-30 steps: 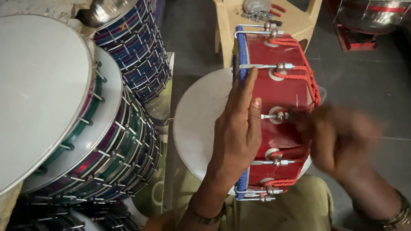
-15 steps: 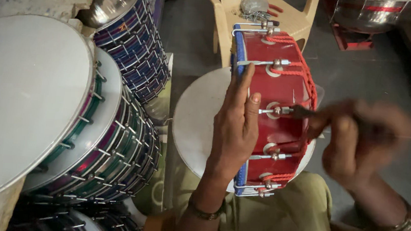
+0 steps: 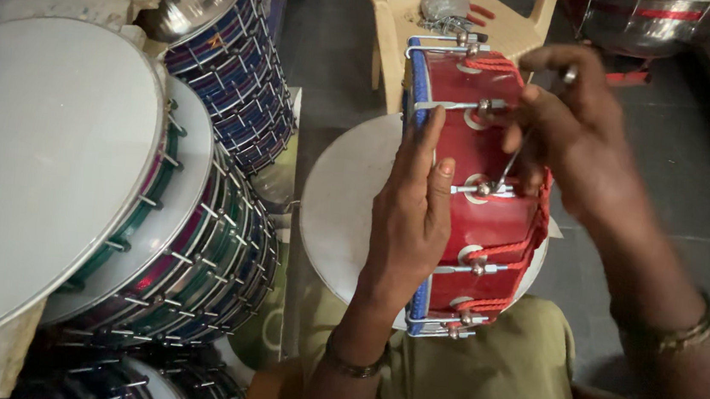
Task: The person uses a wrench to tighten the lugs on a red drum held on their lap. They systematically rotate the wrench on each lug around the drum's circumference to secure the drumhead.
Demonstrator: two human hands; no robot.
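Hands grip red drum (image 3: 489,228): left hand (image 3: 409,221) steadies, right hand (image 3: 579,133) holds metal tool (image 3: 510,163).

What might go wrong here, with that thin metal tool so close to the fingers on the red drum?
The thin metal tool in the right hand could slip off the bolt and jab the left hand, which lies flat beside it. The red drum stands on edge on a white drumhead, so a hard push might tip it.
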